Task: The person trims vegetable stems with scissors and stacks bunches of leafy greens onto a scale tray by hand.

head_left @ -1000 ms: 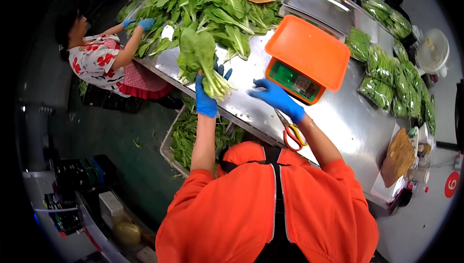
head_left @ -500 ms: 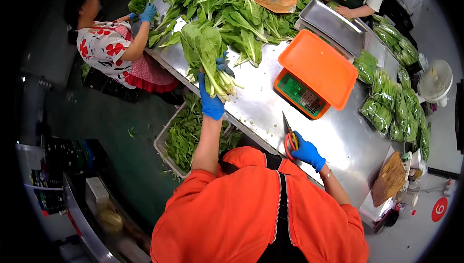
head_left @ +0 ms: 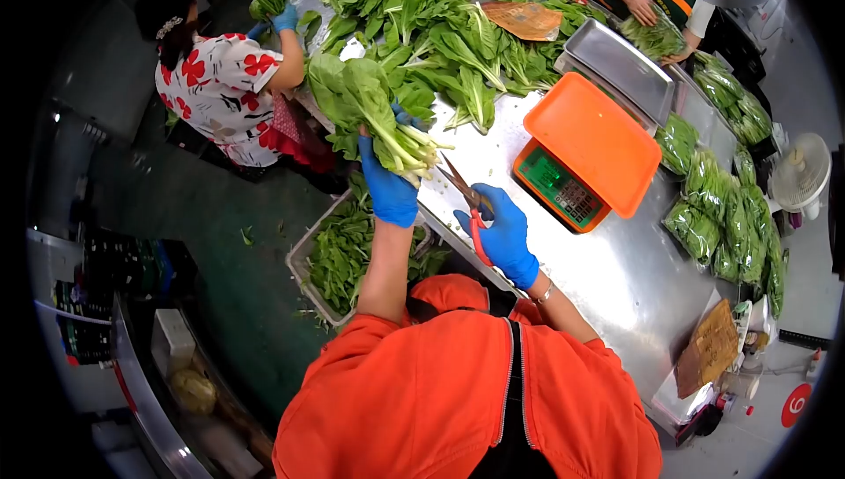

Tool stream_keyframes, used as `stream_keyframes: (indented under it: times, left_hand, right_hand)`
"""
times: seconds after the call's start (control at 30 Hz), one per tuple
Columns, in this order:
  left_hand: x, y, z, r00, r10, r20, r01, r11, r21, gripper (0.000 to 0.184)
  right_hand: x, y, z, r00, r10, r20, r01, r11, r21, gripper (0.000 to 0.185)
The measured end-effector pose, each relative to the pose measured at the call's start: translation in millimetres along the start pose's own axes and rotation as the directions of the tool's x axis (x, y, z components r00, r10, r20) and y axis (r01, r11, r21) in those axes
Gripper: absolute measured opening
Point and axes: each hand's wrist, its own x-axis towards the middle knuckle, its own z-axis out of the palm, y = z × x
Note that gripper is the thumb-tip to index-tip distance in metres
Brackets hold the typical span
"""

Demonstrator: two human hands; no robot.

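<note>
My left hand [head_left: 387, 185], in a blue glove, is closed around a bunch of leafy greens [head_left: 363, 102]. Its pale stem ends point right, over the table's near edge. In my right hand [head_left: 505, 231], also gloved in blue, is a pair of scissors [head_left: 475, 215] with red handles. The scissor blades are parted and their tips lie close to the cut stem ends. Beyond the bunch, a large heap of loose greens [head_left: 458, 34] covers the far part of the metal table [head_left: 590, 276].
Right of the scissors stands an orange scale [head_left: 594, 144], with a metal tray [head_left: 620, 61] behind it. Bagged greens [head_left: 704, 188] line the right edge, near a white fan [head_left: 799, 171]. Below the table is a bin of leaves [head_left: 330, 259]. Two co-workers handle greens across from me.
My right hand has moved up and left, bringing the scissors to the stem ends. The left hand's bunch has tilted further sideways. The co-worker at upper right now holds a bundle of greens.
</note>
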Motion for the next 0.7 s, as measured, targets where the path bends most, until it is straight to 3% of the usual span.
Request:
stream_keyframes:
  times: [0.23, 0.37, 0.43, 0.5, 0.57, 0.7]
  left_hand:
    - [-13.9, 10.7, 6.5, 0.997, 0.046, 0.067, -0.046, 0.999, 0.0, 0.039]
    - [-17.1, 19.1, -4.6, 0.995, 0.089, -0.033, -0.09, 0.995, -0.042, 0.04]
    - [-15.6, 22.4, -12.9, 0.986, 0.139, -0.094, -0.14, 0.99, -0.01, 0.04]
    - [-15.0, 26.0, -17.6, 0.986, 0.126, 0.109, -0.118, 0.99, -0.079, 0.039]
    - [-17.7, 31.8, -19.0, 0.988, 0.135, 0.076, -0.131, 0.99, -0.059, 0.039]
    - [-21.3, 35.1, -15.4, 0.988, 0.151, 0.042, -0.149, 0.988, -0.04, 0.037]
  right_hand:
    - [5.3, -6.0, 6.5, 0.997, -0.016, 0.082, 0.016, 1.0, 0.001, 0.04]
    - [5.3, -12.8, 5.7, 0.986, 0.039, 0.163, -0.036, 0.999, -0.025, 0.041]
    - [5.1, -11.3, 8.7, 0.985, 0.01, 0.172, -0.029, 0.994, 0.108, 0.04]
    - [3.1, -5.1, 15.4, 0.99, -0.067, 0.124, 0.055, 0.994, 0.095, 0.039]
    - [1.4, -2.7, 18.2, 0.986, -0.146, 0.076, 0.14, 0.987, 0.077, 0.038]
    - [1.5, -10.9, 19.3, 0.976, -0.042, 0.216, 0.01, 0.989, 0.15, 0.032]
